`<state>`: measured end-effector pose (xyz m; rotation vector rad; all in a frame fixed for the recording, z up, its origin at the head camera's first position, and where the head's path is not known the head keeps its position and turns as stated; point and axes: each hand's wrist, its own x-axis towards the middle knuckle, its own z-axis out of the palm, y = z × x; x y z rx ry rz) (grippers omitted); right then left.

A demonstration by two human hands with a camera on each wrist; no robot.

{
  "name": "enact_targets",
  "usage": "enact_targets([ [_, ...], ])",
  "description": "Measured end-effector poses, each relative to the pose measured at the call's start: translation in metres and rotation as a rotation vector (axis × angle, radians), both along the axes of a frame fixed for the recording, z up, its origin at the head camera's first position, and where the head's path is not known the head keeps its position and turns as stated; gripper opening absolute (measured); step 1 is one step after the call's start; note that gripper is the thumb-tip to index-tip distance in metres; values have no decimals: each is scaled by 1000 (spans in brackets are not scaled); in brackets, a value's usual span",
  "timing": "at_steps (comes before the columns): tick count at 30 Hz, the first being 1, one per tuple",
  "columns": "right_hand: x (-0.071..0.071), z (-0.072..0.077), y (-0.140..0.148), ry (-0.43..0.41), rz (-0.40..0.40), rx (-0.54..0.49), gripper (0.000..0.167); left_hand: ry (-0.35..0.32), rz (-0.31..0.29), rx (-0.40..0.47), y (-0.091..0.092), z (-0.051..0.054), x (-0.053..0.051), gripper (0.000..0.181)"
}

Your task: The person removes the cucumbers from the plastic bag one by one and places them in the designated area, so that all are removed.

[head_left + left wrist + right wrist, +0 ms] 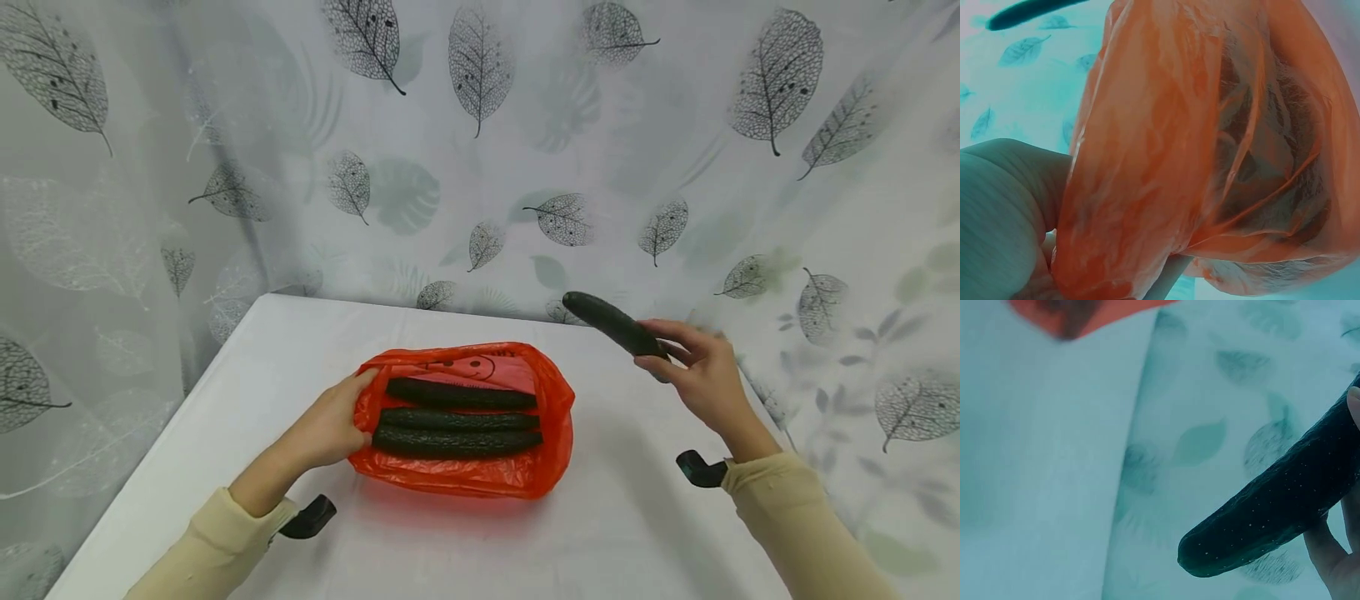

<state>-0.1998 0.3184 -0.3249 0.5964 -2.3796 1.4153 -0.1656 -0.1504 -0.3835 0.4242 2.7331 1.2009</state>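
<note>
An orange-red plastic bag (555, 417) lies with its mouth spread on the white table, a smiley face printed on its inner side. Inside it three dark green cucumbers (457, 442) lie side by side. My left hand (326, 425) grips the bag's left rim; in the left wrist view the thin plastic (1141, 156) hides most of the fingers. Off to the right, above the table, my right hand (701, 371) holds another cucumber (611, 323) by one end, its free end pointing up and left. In the right wrist view that cucumber (1266, 500) shows pale specks.
The white table (600, 533) reaches back to a pale curtain (480, 183) printed with leaves, which also hangs along both sides. A black wrist device (309, 518) sits at the left cuff, and another (701, 469) at the right cuff.
</note>
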Motion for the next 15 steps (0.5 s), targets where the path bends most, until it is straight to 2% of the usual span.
enact_targets([
  [3, -2, -14, 15, 30, -54, 140, 48, 3, 7, -8, 1, -1, 0, 86],
  [6, -6, -28, 30, 43, -92, 239, 48, 6, 11, -16, 2, -1, 0, 86],
  [11, -11, -49, 53, 25, -148, 400, 48, 22, 0, -18, 4, -1, 0, 86],
  [15, -13, -61, 68, -4, -151, 506, 47, 57, -8, -33, 4, 0, -1, 85],
])
